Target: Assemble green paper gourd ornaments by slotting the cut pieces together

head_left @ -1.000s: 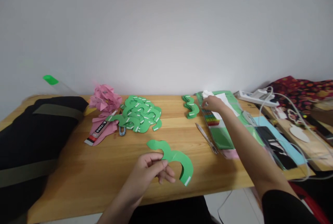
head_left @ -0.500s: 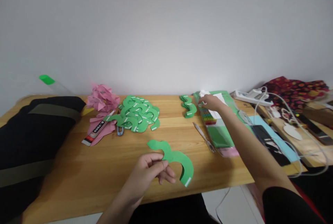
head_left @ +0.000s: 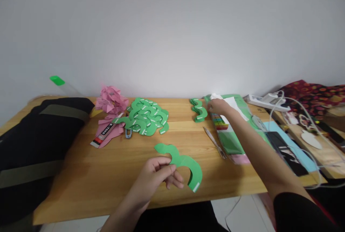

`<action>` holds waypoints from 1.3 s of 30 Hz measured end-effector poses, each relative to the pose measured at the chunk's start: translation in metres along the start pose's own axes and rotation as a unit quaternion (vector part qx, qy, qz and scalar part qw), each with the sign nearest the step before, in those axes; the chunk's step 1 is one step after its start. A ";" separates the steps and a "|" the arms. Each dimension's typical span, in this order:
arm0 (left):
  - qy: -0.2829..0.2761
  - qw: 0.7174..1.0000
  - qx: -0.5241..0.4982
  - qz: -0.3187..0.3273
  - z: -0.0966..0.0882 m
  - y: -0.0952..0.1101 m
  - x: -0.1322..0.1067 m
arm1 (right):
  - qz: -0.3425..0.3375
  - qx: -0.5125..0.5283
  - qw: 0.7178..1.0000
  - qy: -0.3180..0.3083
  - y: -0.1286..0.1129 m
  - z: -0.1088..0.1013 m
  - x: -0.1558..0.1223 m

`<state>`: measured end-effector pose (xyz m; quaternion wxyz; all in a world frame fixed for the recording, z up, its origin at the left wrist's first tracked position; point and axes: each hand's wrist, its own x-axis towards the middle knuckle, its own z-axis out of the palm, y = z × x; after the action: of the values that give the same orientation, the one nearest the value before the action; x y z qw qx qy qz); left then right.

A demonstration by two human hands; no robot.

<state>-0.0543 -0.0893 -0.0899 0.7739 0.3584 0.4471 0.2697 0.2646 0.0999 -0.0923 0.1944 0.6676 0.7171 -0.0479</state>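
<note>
My left hand [head_left: 163, 174] pinches a wavy green paper cutout [head_left: 188, 165] above the front of the table; a white tape strip marks its right end. My right hand [head_left: 219, 107] reaches far forward, its fingers curled down beside a crumpled white paper [head_left: 215, 96] on the green plastic packet [head_left: 231, 142]. Its fingertips are mostly hidden, so I cannot make out what they hold. Left of that hand lies a small stack of green cutouts [head_left: 199, 111]. A larger heap of green cutouts [head_left: 148, 117] with white strips sits further left.
Crumpled pink paper [head_left: 111, 99] and a B-7000 glue tube [head_left: 104, 135] lie at the left, near a dark cloth item [head_left: 54, 131]. A pen [head_left: 214, 142] rests beside the packet. A phone [head_left: 285, 153], cables and a power strip [head_left: 266, 101] occupy the right.
The view has turned slightly left, so things appear shifted right. My right hand has drawn back a little from the white paper, its fingers more tucked. My left hand keeps the green cutout.
</note>
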 end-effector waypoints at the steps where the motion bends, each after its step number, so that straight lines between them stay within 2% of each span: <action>1: 0.002 1.000 0.000 0.003 0.001 0.001 -0.002 | 0.001 0.009 1.000 0.001 0.000 0.000 0.001; 6: 0.007 1.000 -0.001 0.008 0.004 0.006 -0.007 | 0.024 0.079 0.996 0.018 0.014 -0.012 -0.006; 13: -0.012 1.000 -0.009 0.007 -0.001 0.000 0.000 | 0.152 0.158 0.968 0.125 0.071 -0.037 -0.038; 15: -0.014 1.000 -0.011 0.018 -0.001 0.002 0.003 | 0.162 0.181 0.959 0.150 0.078 -0.040 -0.047; 17: -0.019 1.000 -0.008 0.021 -0.001 0.008 0.005 | 0.152 0.208 0.950 0.174 0.074 -0.042 -0.058; 19: -0.024 0.999 0.001 0.028 0.000 0.017 0.007 | 0.123 0.243 0.942 0.195 0.057 -0.044 -0.071; 22: -0.047 0.997 0.026 0.060 0.000 0.034 0.010 | 0.036 0.318 0.924 0.207 0.008 -0.046 -0.099; 24: -0.058 0.993 0.039 0.091 0.000 0.044 0.011 | -0.069 0.428 0.873 0.223 -0.034 -0.047 -0.125; 26: -0.060 0.991 0.037 0.113 0.002 0.052 0.009 | -0.144 0.498 0.829 0.208 -0.074 -0.049 -0.150; 28: -0.054 0.989 0.038 0.136 0.005 0.057 0.005 | -0.208 0.527 0.798 0.204 -0.105 -0.050 -0.171; 29: -0.050 0.987 0.040 0.147 0.007 0.059 0.003 | -0.235 0.520 0.796 0.201 -0.115 -0.050 -0.178; 33: -0.045 0.980 0.053 0.184 0.011 0.063 -0.008 | -0.250 0.451 0.823 0.238 -0.131 -0.053 -0.188; 39: -0.066 0.975 0.043 0.206 0.013 0.065 -0.019 | -0.240 0.455 0.822 0.246 -0.130 -0.054 -0.196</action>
<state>-0.0576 -0.0684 -0.0240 0.7133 0.4926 0.3229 0.3799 0.1325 -0.0803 -0.0002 -0.3318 0.4768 0.7751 -0.2485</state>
